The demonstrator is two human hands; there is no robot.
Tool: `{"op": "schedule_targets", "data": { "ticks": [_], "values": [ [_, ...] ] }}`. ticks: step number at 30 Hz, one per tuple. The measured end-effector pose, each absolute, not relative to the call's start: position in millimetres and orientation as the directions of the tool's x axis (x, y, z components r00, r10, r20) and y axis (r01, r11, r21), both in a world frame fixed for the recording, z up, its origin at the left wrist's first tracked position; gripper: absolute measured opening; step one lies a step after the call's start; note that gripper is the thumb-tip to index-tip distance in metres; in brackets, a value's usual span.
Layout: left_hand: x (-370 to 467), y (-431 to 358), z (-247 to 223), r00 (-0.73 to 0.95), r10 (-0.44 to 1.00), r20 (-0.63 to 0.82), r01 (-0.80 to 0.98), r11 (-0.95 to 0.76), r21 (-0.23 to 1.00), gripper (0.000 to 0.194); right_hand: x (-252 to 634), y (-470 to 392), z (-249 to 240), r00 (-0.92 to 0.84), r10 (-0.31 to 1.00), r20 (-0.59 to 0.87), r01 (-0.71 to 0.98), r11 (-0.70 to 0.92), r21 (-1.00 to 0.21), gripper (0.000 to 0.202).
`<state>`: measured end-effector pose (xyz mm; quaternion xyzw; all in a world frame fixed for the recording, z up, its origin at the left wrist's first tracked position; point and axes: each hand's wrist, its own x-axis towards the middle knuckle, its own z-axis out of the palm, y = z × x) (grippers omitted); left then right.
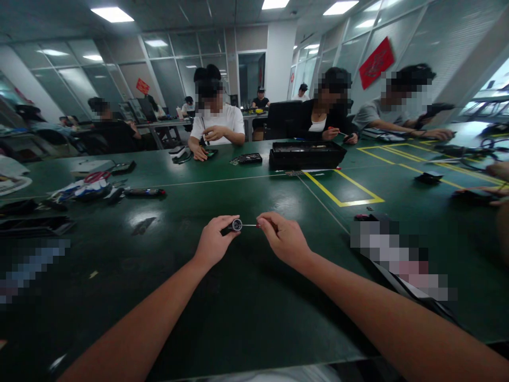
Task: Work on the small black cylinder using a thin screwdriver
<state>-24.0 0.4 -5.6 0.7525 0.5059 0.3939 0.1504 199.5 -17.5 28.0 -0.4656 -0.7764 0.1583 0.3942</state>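
Observation:
My left hand point(212, 241) grips a small dark cylindrical part point(235, 225) with a round silver end, held just above the green table point(246, 297). My right hand point(284, 237) pinches a thin screwdriver point(250, 225) with a red grip, its metal shaft pointing left into the part's end. Both hands meet at the middle of the view, forearms stretched out over the table.
A black tray point(305, 155) stands across the table by yellow tape lines point(350, 193). Scissors point(97, 176) and dark tools lie at the left, small black parts at the right. Several other people sit working on the far side. Another person's hand point(499, 185) shows at the right edge.

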Motion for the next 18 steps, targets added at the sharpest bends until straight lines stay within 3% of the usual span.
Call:
{"op": "schedule_targets", "data": {
  "ticks": [6,12,18],
  "values": [
    [-24.3,0.6,-6.1,0.185,0.879,0.439,0.640,-0.447,0.626,0.041,199.6,-20.9,29.1,-0.296,0.823,0.485,0.516,0.565,-0.644,0.020],
    [-26.3,3.2,-9.5,0.175,0.879,0.444,0.644,-0.444,0.623,0.042,199.8,-17.2,32.6,-0.275,0.872,0.406,0.581,0.487,-0.652,0.029],
    [-26.7,2.8,-7.4,0.176,0.881,0.439,0.637,-0.442,0.632,0.042,200.2,-20.7,32.9,-0.354,0.833,0.425,0.490,0.553,-0.674,0.020]
  ]
}}
